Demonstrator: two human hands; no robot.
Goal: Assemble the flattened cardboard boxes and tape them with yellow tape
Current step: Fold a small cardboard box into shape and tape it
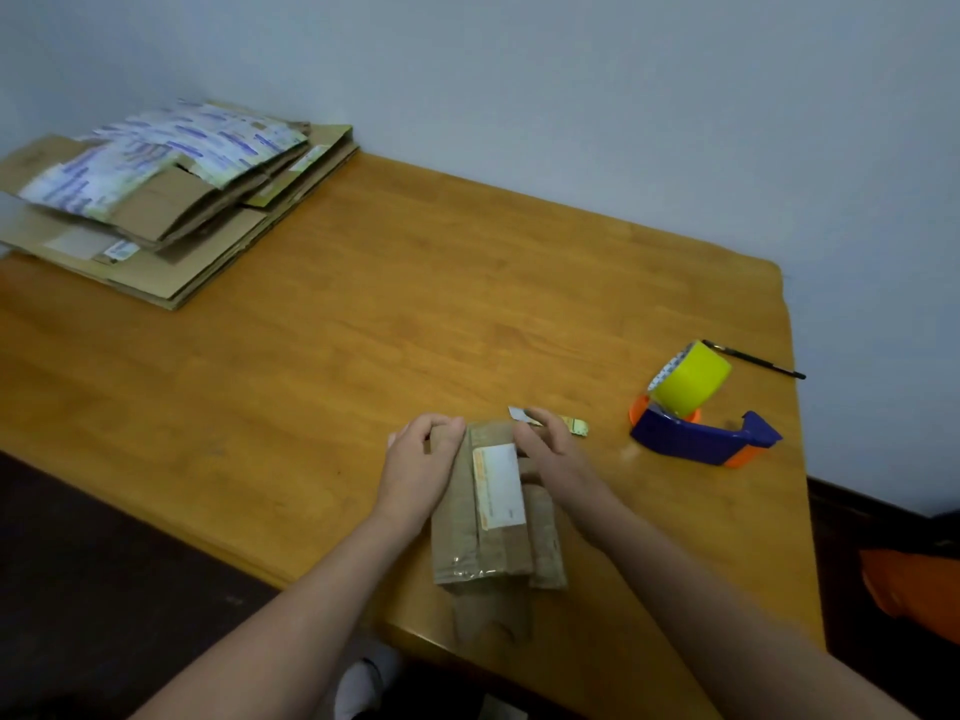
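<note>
A small flattened cardboard box (496,527) with a white label lies near the table's front edge, one flap hanging over it. My left hand (421,459) grips the box's far left corner with curled fingers. My right hand (553,454) holds the far right side, fingers bent over the top edge. A roll of yellow tape (691,379) sits in a blue and orange dispenser (701,439) to the right of the box. A stack of flattened cardboard boxes (161,200) with printed labels lies at the table's far left corner.
The wooden table (363,330) stands against a pale wall. A black pen (753,360) lies behind the dispenser near the right edge. A small paper scrap (574,424) lies just beyond my right hand. An orange object (909,589) sits off the table at the right.
</note>
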